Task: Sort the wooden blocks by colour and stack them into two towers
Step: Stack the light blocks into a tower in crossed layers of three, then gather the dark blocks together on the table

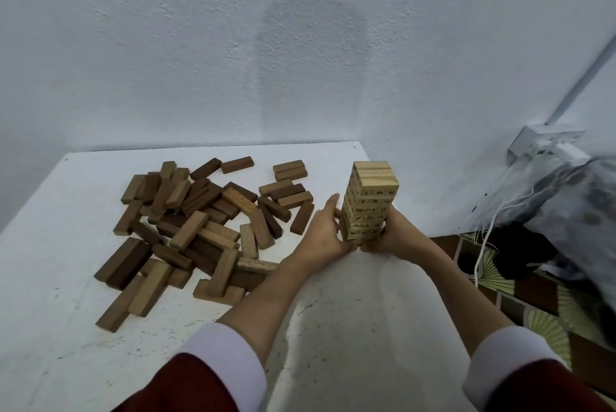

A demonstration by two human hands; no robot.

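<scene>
One pale block tower [369, 201] stands between two hands' fingers [333, 208]. Left of the fingers lies one heap of several dozen brown blocks [206, 228].

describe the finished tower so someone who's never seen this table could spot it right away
Look to the far right corner of the white table, near the wall. The light wood tower stands upright there, between the left hand and right hand at its base. Unlike the loose darker brown blocks scattered to its left, it is pale, neatly stacked and has printed numbers.

- Pale tower [371, 201] — light numbered blocks stacked upright near the surface's right edge, held at its base.
- Dark blocks [200, 228] — brown, scattered in a loose heap to its left.
</scene>
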